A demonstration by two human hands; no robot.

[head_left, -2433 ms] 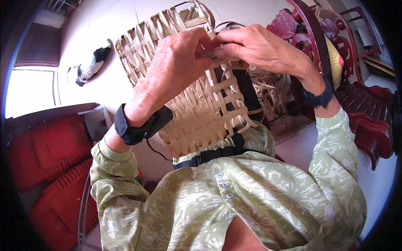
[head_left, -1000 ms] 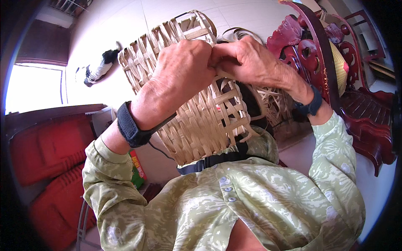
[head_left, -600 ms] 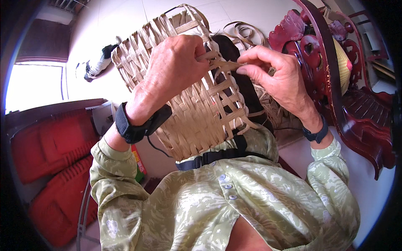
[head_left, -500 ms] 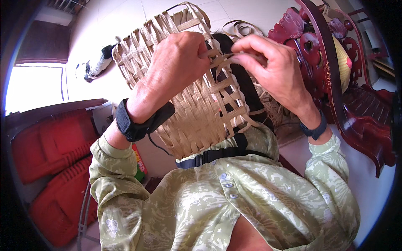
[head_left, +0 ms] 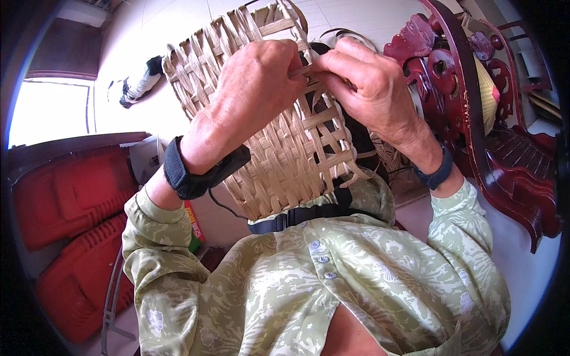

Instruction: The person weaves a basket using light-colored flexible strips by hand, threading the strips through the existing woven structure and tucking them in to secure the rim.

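A woven basket (head_left: 273, 160) of flat tan strips rests upright against my lap, its open-weave edge on the right. My left hand (head_left: 261, 74) is closed at that edge, its fingertips pinching a thin tan strip (head_left: 301, 70). From the other side my right hand (head_left: 362, 77) pinches the same strip, thumb and forefinger together. The fingertips of both hands nearly meet. Part of the strip is hidden behind my fingers, and the basket's inside is mostly out of sight.
On the right stands a carved dark-red wooden chair (head_left: 475, 89) with a yellow conical hat (head_left: 488, 98) behind it. Red plastic pieces (head_left: 77, 196) lie at the left. A black-and-white animal or bundle (head_left: 142, 83) is on the tiled floor. Loose strips (head_left: 389, 155) hang beside the basket.
My right hand has moved left and slightly up, closing in on my left hand. Its fingers, more spread before, are now pinched at the strip. The basket has shifted slightly.
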